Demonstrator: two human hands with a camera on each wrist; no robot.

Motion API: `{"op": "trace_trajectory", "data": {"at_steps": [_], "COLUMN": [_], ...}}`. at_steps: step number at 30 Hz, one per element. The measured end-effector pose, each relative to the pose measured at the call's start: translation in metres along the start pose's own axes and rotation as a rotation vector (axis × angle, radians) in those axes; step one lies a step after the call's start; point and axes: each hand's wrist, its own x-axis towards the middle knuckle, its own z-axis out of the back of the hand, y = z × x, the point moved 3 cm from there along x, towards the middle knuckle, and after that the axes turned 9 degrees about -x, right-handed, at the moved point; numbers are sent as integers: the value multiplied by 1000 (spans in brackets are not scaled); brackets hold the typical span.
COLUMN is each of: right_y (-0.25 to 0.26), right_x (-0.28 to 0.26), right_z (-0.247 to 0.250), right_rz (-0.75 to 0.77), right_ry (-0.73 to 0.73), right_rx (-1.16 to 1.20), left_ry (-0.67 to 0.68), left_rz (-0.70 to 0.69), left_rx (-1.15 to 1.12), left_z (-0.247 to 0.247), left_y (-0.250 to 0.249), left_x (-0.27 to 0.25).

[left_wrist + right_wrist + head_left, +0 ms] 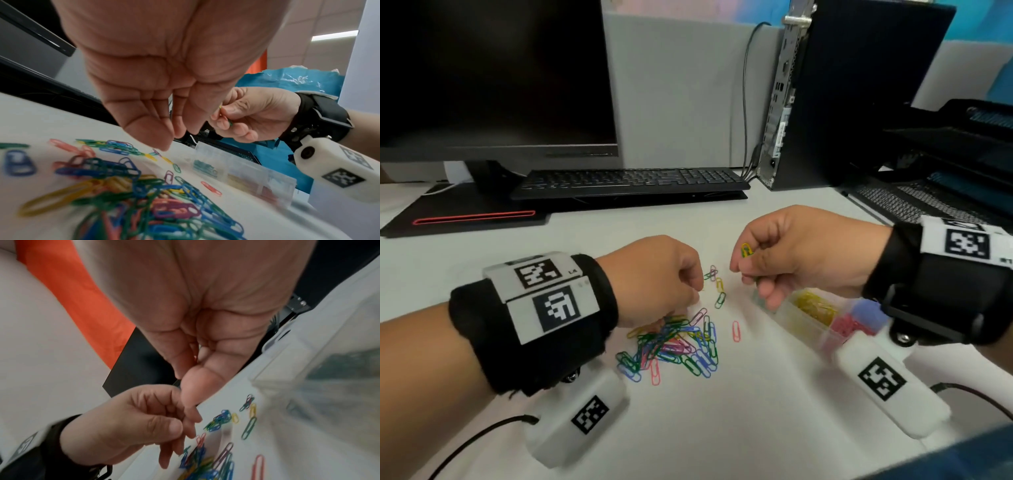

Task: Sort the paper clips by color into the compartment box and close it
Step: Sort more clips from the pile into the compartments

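Observation:
A pile of mixed paper clips (674, 346) lies on the white desk, and my left hand (697, 291) hovers over its far edge. Its fingers hang loosely curled, and no clip shows in them in the left wrist view (176, 138). My right hand (743, 270) is raised just right of it and pinches a yellow clip (746, 250) along with a green one (230, 122). The clear compartment box (794, 298) lies open under my right hand. It holds yellow clips (815, 306), red clips (849, 325) and green clips (204, 167).
A single red clip (736, 331) and a short string of green and yellow clips (717, 284) lie between pile and box. Behind stand a keyboard (630, 181), a monitor (493, 75), a PC tower (842, 92) and black mesh trays (945, 171).

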Motion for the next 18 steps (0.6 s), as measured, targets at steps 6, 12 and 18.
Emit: {"op": "trace_trajectory", "data": {"at_steps": [6,12,18], "right_y": [-20,-39,-54], "right_x": [-18,-28,-32], "right_z": [44,78,99], "right_rz": [-41,-90,-108], "right_ry": [-70,-95,-108], "right_rx": [24,-50,-171], "left_ry": [130,165,192], "left_rz": [-50,-87,-31], "left_rx": [350,584,533], "left_z": [-24,-41,-38], "left_y": [-15,-18,-16], "left_x": [18,32,43]}}
